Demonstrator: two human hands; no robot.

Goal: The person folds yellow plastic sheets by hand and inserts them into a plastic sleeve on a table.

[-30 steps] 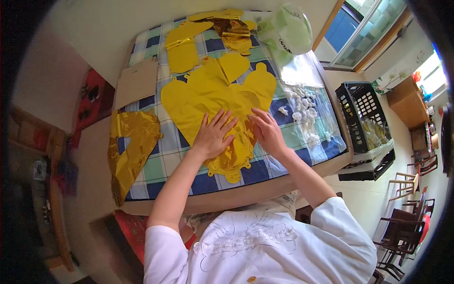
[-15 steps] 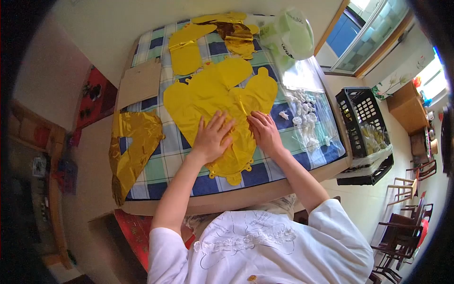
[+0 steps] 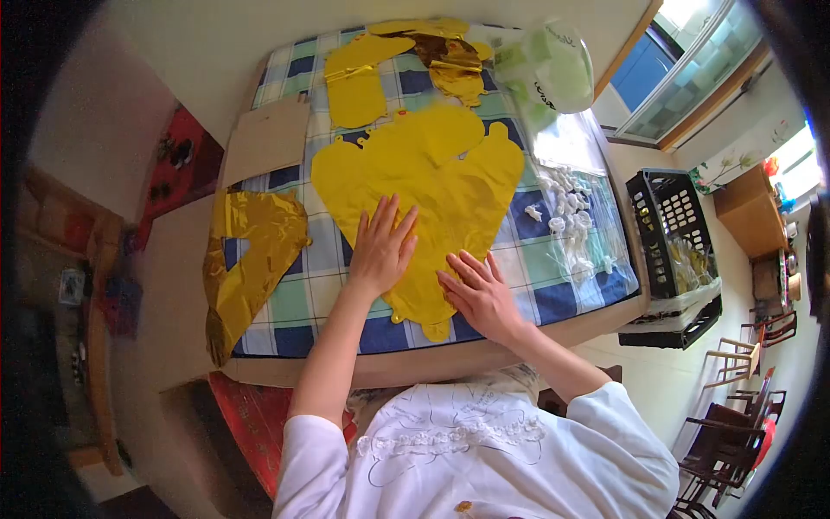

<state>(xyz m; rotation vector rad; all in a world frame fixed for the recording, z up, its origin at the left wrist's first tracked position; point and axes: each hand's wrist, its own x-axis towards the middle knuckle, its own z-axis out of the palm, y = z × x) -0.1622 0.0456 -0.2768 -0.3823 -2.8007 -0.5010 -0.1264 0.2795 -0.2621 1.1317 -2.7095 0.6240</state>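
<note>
A flat, uninflated yellow-gold foil balloon (image 3: 428, 190) with small tabs along its edges lies spread on the checked cloth. My left hand (image 3: 382, 248) rests on its left side, palm down with fingers stretched forward. Against the lower right edge of the foil lies my right hand (image 3: 477, 292), its fingers spread and nothing gripped. The upper flap of the foil looks slightly blurred. Another flat gold foil piece (image 3: 255, 259) lies to the left, its near end hanging over the table edge.
Beyond are a folded gold foil piece (image 3: 356, 95) and crumpled foil (image 3: 456, 69). A cardboard sheet (image 3: 270, 134) lies at left. White knotted bundles (image 3: 571, 216), clear plastic and a pale green bag (image 3: 553, 69) are on the right. Black crates (image 3: 670, 225) stand beside the table.
My right hand has moved down toward the foil's lower right edge and its fingers have spread. The crease by that hand is flattened. The whole view has shifted slightly.
</note>
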